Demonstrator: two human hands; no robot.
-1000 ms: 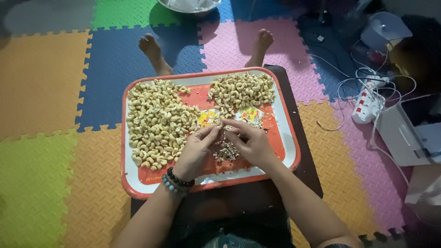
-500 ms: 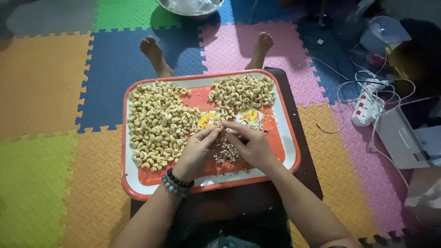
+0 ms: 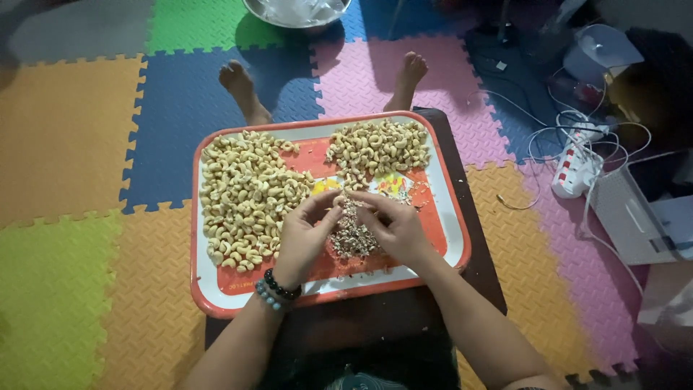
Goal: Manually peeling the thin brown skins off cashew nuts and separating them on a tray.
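A red and white tray (image 3: 216, 292) rests on a dark low table over my lap. A large heap of cashew nuts (image 3: 242, 195) covers its left side and a smaller heap of cashews (image 3: 379, 148) lies at the far right. Between my hands sits a small mound of flaky skins and bits (image 3: 351, 232). My left hand (image 3: 303, 238), with bead bracelets at the wrist, and my right hand (image 3: 393, 227) meet fingertip to fingertip above that mound, pinching one small cashew (image 3: 339, 200) between them.
Coloured foam floor tiles surround the table. My two bare feet (image 3: 242, 83) stretch past the tray. A metal bowl (image 3: 296, 11) stands at the far edge. To the right lie a white power strip (image 3: 574, 170) with tangled cables and a grey box.
My hands stayed over the skin mound and worked the nut; the left fingers have lifted and curled a little more. The view shifted slightly downward.
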